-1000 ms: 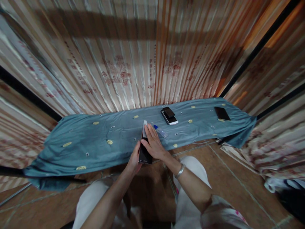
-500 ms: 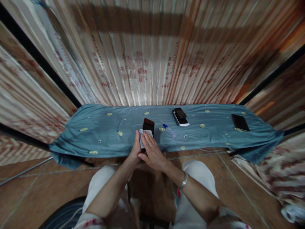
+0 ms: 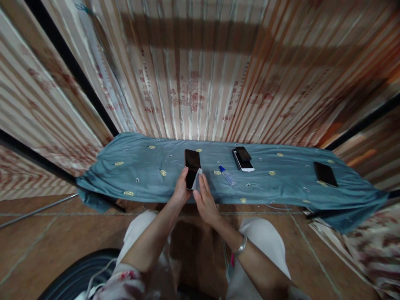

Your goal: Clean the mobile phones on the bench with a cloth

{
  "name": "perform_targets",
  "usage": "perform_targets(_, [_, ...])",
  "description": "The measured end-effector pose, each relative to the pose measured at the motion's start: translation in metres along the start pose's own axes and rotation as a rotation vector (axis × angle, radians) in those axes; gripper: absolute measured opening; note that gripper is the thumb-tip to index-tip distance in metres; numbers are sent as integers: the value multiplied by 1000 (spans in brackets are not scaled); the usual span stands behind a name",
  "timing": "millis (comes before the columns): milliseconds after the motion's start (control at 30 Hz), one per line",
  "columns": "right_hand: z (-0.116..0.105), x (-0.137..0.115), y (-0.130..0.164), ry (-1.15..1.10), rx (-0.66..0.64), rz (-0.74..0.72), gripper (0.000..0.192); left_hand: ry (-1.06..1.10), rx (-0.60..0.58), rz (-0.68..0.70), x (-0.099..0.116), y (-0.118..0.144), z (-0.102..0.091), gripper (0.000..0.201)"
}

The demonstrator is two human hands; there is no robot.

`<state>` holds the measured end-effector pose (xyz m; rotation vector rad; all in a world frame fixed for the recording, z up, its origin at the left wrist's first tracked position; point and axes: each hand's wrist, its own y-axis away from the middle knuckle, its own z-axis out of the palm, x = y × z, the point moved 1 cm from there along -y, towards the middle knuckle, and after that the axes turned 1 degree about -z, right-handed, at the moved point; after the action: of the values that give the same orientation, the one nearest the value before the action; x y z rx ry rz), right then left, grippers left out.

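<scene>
While my left hand point(image 3: 180, 191) grips black phone point(image 3: 191, 163) by lower left edge, phone sits screen up over near part of blue cloth point(image 3: 140, 179). My right hand point(image 3: 206, 200) pinches small white wipe point(image 3: 196, 180) against phone's lower right corner. Small blue-capped bottle point(image 3: 227, 175) just right of it; stacked phones point(image 3: 243, 158) further right, lone dark phone point(image 3: 325, 173) well apart

No text or label is clear enough to read.
</scene>
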<state>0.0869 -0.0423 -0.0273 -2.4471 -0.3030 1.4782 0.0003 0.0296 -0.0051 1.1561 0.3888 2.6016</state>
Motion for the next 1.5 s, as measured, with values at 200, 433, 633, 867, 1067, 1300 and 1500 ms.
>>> perform_targets(200, [-18, 18, -26, -575, 146, 302, 70, -10, -29, -61, -8, 9, 10, 29])
perform_targets(433, [-41, 8, -37, -1132, 146, 432, 41, -41, -76, -40, -12, 9, 12, 26])
perform_targets(633, [-43, 6, -35, -1210, 116, 576, 35, -50, -106, -79, -8, 13, 12, 24])
perform_targets(867, [-30, 10, -29, -1238, 88, 663, 30, -140, -117, -33, -14, 11, 8, 29])
perform_targets(1067, [-25, 14, -30, -1199, 175, 607, 23, -370, -8, 314, -2, 8, 2, 46])
perform_targets(1300, [-20, 22, -28, -793, 255, 520, 41, -493, -96, 350, -18, 7, 0, 48])
perform_targets(1500, [-17, 20, -24, -522, 196, 427, 51, -504, -85, 274, -24, 7, 2, 64])
